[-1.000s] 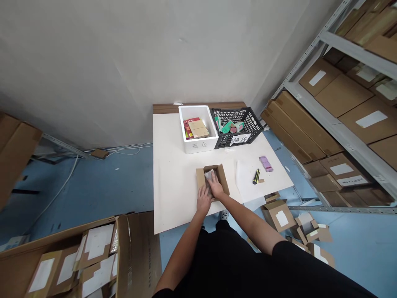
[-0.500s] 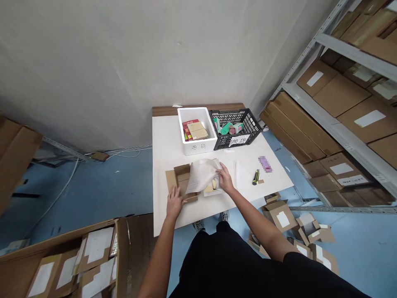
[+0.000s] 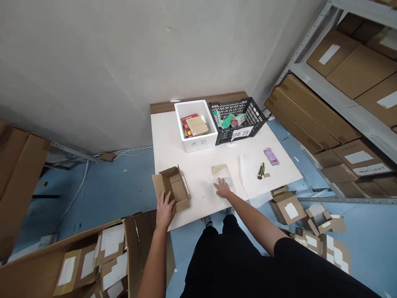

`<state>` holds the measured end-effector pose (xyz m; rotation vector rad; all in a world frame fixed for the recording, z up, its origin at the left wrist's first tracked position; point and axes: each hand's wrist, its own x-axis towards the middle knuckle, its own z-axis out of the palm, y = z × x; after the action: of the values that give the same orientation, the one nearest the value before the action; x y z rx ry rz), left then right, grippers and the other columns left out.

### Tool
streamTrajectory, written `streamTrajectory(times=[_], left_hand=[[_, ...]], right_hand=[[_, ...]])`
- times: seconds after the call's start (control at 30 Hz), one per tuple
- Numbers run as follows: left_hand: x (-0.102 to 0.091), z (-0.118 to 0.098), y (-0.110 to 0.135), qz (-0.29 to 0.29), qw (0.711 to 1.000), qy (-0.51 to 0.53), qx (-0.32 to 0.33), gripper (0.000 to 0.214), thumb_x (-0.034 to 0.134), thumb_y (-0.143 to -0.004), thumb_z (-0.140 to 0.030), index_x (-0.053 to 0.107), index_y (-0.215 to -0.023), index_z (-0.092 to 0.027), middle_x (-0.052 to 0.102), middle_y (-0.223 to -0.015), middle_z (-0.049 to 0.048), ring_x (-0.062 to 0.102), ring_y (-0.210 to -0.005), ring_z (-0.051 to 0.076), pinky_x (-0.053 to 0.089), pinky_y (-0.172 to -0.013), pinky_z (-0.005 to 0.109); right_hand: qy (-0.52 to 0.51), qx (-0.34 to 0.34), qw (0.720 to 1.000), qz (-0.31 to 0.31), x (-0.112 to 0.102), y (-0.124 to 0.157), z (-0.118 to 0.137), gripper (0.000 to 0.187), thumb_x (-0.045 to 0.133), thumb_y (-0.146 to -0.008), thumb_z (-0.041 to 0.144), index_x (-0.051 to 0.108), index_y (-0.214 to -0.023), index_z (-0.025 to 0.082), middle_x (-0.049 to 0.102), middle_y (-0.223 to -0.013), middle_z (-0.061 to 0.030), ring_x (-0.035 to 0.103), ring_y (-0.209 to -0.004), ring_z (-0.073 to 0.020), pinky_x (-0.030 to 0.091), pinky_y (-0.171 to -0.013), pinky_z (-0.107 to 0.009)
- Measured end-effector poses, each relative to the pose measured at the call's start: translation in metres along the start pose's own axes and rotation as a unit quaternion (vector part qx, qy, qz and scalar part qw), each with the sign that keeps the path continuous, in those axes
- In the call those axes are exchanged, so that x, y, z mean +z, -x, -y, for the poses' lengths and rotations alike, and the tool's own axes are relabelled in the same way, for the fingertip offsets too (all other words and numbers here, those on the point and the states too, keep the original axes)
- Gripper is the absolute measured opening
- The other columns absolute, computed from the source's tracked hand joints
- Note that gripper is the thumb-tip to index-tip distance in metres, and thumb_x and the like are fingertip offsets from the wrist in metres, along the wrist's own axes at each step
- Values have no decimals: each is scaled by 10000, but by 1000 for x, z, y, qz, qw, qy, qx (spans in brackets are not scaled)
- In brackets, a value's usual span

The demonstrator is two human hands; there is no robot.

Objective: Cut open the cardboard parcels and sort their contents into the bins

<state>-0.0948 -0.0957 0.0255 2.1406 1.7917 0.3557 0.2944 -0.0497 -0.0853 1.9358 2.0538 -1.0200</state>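
Seen from my distant post through the head camera, the person's left hand (image 3: 166,210) lies at the near left edge of an open, rectangular brown cardboard box (image 3: 182,203); its fingers curl over the flap, though I cannot tell whether they pinch the board or merely rest on it; the right hand (image 3: 222,188) spreads its fingers over a flat, pale cream-and-white packet (image 3: 219,169), which lies on the white tabletop (image 3: 167,140) to the right of the box, well apart from it; whether the fingers grip or only press, I cannot tell.

I judge the step in hand to be handling the packet beside the box; to do it well, I would keep the right fingers flat and light, avoid creasing the packet's edges, and let the left hand steady the box without bending its flap; I would also keep clear of the black-and-yellow box cutter (image 3: 261,171) at the right.

Against the frame half a second earlier, the box stands farther left, apart from the packet; the translucent wrap, then raised beside the box, no longer stands up there.
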Motion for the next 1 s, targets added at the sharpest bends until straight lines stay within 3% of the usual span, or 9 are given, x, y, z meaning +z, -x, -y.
streamTrajectory(times=[0.13, 0.27, 0.4, 0.57, 0.63, 0.7, 0.8, 0.9, 1.0], left_hand=[[2, -45, 12, -81, 994, 73, -19, 338, 560, -933, -229, 741, -1218, -255, 613, -1484, 118, 333, -1562, 371, 364, -1244, 609], [15, -91, 16, -82, 989, 123, 7, 367, 523, -951, -197, 720, -1255, -257, 641, -1438, 108, 404, -1522, 336, 378, -1252, 568], [39, -123, 4, -31, 987, 147, 64, 380, 501, -955, -170, 733, -1244, -253, 660, -1414, 103, 461, -1477, 313, 411, -1233, 535], [81, -149, -30, 37, 983, 162, 82, 378, 511, -950, -183, 742, -1243, -245, 686, -1369, 101, 536, -1397, 291, 443, -1203, 481], [103, -158, -47, 89, 977, 190, 46, 390, 538, -935, -206, 726, -1276, -230, 693, -1364, 104, 577, -1348, 277, 457, -1181, 451], [126, -167, -66, 152, 960, 232, -26, 424, 578, -903, -223, 704, -1308, -208, 718, -1326, 109, 643, -1253, 260, 493, -1123, 416], [158, -180, -93, 200, 937, 262, -115, 420, 570, -887, -231, 696, -1284, -182, 774, -1197, 108, 712, -1084, 234, 538, -994, 366], [182, -191, -112, 197, 935, 257, -142, 357, 553, -883, -257, 709, -1194, -180, 800, -1045, 77, 723, -992, 218, 537, -908, 327], [194, -199, -125, 186, 936, 253, -160, 303, 620, -834, -295, 727, -1090, -172, 797, -923, 65, 732, -893, 218, 535, -843, 309]], right_hand=[[-12, 30, 999, 5, 18, -8, 9, 807, 562, -837, 100, 415, -1623, 215, 68, -1768, -140, 23, -1626, -402, 194, -1225, -713], [-81, -37, 996, -26, 6, -11, -4, 783, 479, -854, 85, 393, -1632, 120, 295, -1718, -156, 211, -1611, -326, 269, -1274, -581], [-157, -43, 979, -124, -33, -7, -47, 698, 423, -906, 156, 445, -1602, 101, 458, -1635, -150, 361, -1560, -283, 290, -1288, -534], [-222, 200, 926, -232, -82, 20, -124, 693, 425, -922, 216, 424, -1594, 45, 485, -1595, -228, 405, -1530, -340, 309, -1270, -560], [-225, 261, 907, -242, -90, 37, -146, 712, 397, -941, 227, 352, -1614, 1, 430, -1606, -294, 408, -1519, -389, 324, -1241, -614], [-215, 273, 898, -269, -91, 50, -153, 709, 362, -973, 244, 294, -1638, 8, 354, -1647, -299, 352, -1547, -396, 292, -1249, -632], [-167, 179, 922, -300, -81, 58, -141, 675, 382, -989, 244, 334, -1647, 98, 304, -1706, -195, 241, -1598, -338, 213, -1301, -583], [-109, 18, 980, -164, -62, 50, -116, 705, 456, -932, 178, 402, -1635, 179, 319, -1718, -103, 226, -1605, -308, 239, -1305, -539], [-57, -19, 998, 12, -41, 38, -100, 851, 512, -840, 117, 341, -1666, 231, 224, -1752, -78, 158, -1620, -347, 359, -1233, -558]])
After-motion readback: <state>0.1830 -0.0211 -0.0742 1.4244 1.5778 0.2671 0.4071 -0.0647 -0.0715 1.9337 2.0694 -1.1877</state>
